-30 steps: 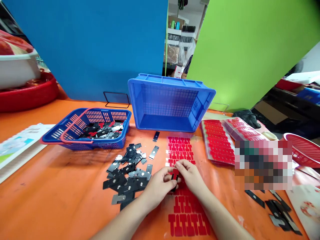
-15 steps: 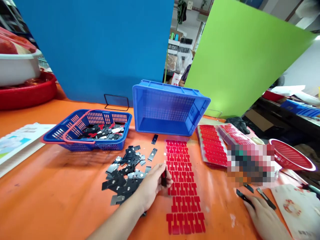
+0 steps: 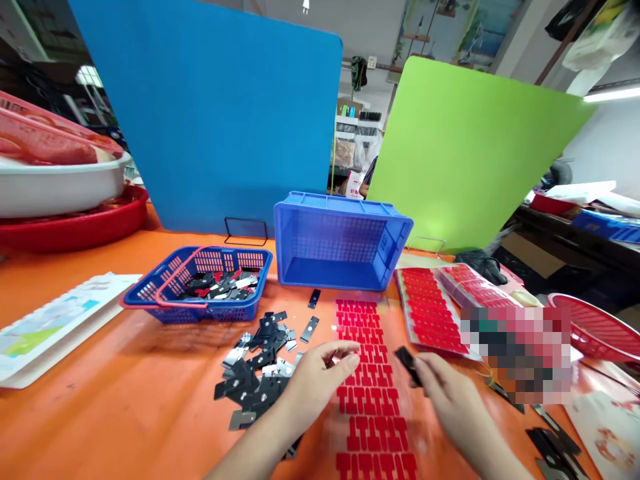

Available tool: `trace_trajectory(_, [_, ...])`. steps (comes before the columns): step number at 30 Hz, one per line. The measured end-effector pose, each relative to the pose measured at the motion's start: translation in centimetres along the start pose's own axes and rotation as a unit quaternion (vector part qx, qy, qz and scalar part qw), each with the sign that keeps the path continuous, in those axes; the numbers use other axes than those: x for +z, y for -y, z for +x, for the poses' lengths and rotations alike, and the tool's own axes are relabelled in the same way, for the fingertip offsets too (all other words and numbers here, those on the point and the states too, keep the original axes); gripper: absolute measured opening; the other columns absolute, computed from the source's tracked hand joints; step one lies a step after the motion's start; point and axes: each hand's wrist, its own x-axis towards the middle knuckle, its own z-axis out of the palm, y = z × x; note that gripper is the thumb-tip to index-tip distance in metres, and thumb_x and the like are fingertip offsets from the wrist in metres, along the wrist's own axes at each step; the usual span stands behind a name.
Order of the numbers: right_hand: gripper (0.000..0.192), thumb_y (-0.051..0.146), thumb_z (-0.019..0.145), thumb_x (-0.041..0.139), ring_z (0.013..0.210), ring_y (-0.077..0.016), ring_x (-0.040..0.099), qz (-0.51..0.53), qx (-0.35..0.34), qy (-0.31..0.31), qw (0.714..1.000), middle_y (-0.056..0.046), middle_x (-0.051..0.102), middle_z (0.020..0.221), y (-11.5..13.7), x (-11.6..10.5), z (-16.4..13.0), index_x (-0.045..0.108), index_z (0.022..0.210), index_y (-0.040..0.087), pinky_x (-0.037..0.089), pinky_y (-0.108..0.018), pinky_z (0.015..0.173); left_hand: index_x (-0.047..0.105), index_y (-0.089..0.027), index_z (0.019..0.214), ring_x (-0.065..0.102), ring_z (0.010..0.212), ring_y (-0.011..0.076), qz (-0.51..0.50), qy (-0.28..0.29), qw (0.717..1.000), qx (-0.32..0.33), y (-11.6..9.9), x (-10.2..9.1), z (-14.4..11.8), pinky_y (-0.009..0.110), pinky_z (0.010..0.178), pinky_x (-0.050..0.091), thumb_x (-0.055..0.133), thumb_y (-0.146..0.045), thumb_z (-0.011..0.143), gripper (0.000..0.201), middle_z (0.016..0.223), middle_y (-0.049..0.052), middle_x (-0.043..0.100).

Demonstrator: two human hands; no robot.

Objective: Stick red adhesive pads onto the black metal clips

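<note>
My left hand is curled with thumb and forefinger close together, over the left edge of a clear sheet of red T-shaped stickers. Only a small dark, reddish bit shows inside its fingers, so what it holds is mostly hidden. On the sheet's other side, my right hand pinches a flat black metal plate, its free end pointing toward the left hand. Left of my left hand lies a loose pile of black and silvery metal plates. Two single plates lie above the pile.
A blue handled basket holds plates, some with red on them. Behind stands a blue crate on its side. More red sticker sheets lie at right, near a red basket. Dark plates lie at the lower right.
My right hand has come from the plates at the lower right to the sticker sheet, carrying a black plate. The dark plate seen in my left hand is now mostly hidden. The view has tilted up.
</note>
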Motion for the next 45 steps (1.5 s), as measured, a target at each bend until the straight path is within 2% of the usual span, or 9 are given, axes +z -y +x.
trace_trajectory(3, [0.030, 0.044, 0.084, 0.036, 0.057, -0.0177, 0.055, 0.098, -0.086, 0.037, 0.991, -0.001, 0.059, 0.061, 6.6, 2.3, 1.7, 0.056, 0.077, 0.023, 0.038, -0.025, 0.054, 0.065, -0.017, 0.086, 0.051, 0.071, 0.0151, 0.010, -0.036, 0.999, 0.032, -0.8, -0.3, 0.5, 0.024, 0.064, 0.039, 0.058, -0.036, 0.069, 0.027, 0.081, 0.004, 0.063])
trace_trajectory(6, [0.033, 0.048, 0.083, 0.037, 0.052, -0.0144, 0.050, 0.192, -0.064, 0.064, 0.977, 0.001, 0.055, 0.057, 9.2, 3.5, 2.5, 0.057, 0.080, 0.021, 0.035, -0.023, 0.048, 0.065, -0.016, 0.076, 0.050, 0.063, 0.0132, 0.002, -0.072, 0.996, 0.046, -1.2, -0.8, 1.0, 0.022, 0.056, 0.036, 0.057, -0.035, 0.070, 0.022, 0.071, 0.003, 0.061])
trace_trajectory(13, [0.039, 0.050, 0.079, 0.045, 0.053, -0.0111, 0.050, 0.523, 0.055, 0.194, 0.828, -0.002, 0.057, 0.066, 6.8, 6.2, 2.8, 0.059, 0.090, 0.015, 0.038, -0.022, 0.053, 0.061, -0.016, 0.073, 0.047, 0.057, 0.0115, -0.030, -0.115, 0.992, 0.030, 0.2, -0.3, 1.9, 0.021, 0.053, 0.035, 0.057, -0.037, 0.070, 0.022, 0.065, 0.000, 0.058])
trace_trajectory(17, [0.037, 0.049, 0.078, 0.048, 0.050, -0.0094, 0.049, 0.565, 0.091, 0.208, 0.793, -0.002, 0.058, 0.066, 6.0, 7.4, 2.8, 0.061, 0.086, 0.015, 0.037, -0.021, 0.052, 0.060, -0.016, 0.072, 0.044, 0.054, 0.0094, -0.031, -0.089, 0.996, 0.000, 1.4, -0.4, 2.4, 0.020, 0.054, 0.035, 0.057, -0.035, 0.072, 0.019, 0.065, -0.001, 0.057])
trace_trajectory(24, [0.034, 0.044, 0.083, 0.045, 0.056, -0.0118, 0.054, 0.537, 0.096, 0.226, 0.807, -0.004, 0.060, 0.069, 5.6, 7.2, 2.3, 0.059, 0.093, 0.015, 0.042, -0.024, 0.057, 0.053, -0.016, 0.065, 0.041, 0.048, 0.0064, -0.147, -0.061, 0.984, -0.075, 2.2, -0.6, 2.7, 0.018, 0.048, 0.032, 0.055, -0.034, 0.073, 0.020, 0.056, -0.004, 0.045])
trace_trajectory(29, [0.037, 0.047, 0.083, 0.039, 0.057, -0.0130, 0.052, 0.407, 0.079, 0.177, 0.892, -0.002, 0.057, 0.063, 5.6, 7.0, 2.4, 0.059, 0.076, 0.017, 0.042, -0.024, 0.057, 0.060, -0.016, 0.074, 0.041, 0.050, 0.0076, -0.057, -0.099, 0.991, -0.068, 1.8, -0.7, 2.5, 0.019, 0.049, 0.034, 0.057, -0.031, 0.070, 0.015, 0.064, -0.001, 0.054])
trace_trajectory(33, [0.030, 0.045, 0.082, 0.043, 0.061, -0.0144, 0.052, 0.282, 0.056, 0.108, 0.952, -0.001, 0.058, 0.066, 5.2, 7.0, 2.4, 0.059, 0.080, 0.021, 0.041, -0.023, 0.058, 0.062, -0.020, 0.084, 0.047, 0.062, 0.0114, 0.007, -0.099, 0.994, -0.046, 1.8, -0.7, 2.4, 0.021, 0.057, 0.038, 0.060, -0.027, 0.067, 0.019, 0.077, 0.001, 0.060])
trace_trajectory(39, [0.022, 0.039, 0.078, 0.052, 0.073, -0.0169, 0.056, 0.300, 0.028, 0.064, 0.951, -0.004, 0.062, 0.081, 4.8, 6.9, 2.3, 0.057, 0.088, 0.020, 0.044, -0.025, 0.065, 0.057, -0.017, 0.067, 0.045, 0.063, 0.0119, 0.008, 0.012, 0.999, -0.035, 1.6, -0.8, 2.2, 0.021, 0.059, 0.036, 0.056, -0.023, 0.068, 0.006, 0.065, -0.001, 0.052])
trace_trajectory(45, [0.023, 0.039, 0.079, 0.050, 0.076, -0.0189, 0.057, 0.317, 0.024, 0.063, 0.946, -0.006, 0.062, 0.084, 4.7, 7.0, 2.0, 0.058, 0.089, 0.020, 0.045, -0.028, 0.070, 0.054, -0.016, 0.066, 0.044, 0.061, 0.0115, 0.051, -0.002, 0.999, -0.017, 1.8, -0.8, 2.2, 0.021, 0.057, 0.034, 0.055, -0.024, 0.070, 0.008, 0.063, -0.001, 0.050])
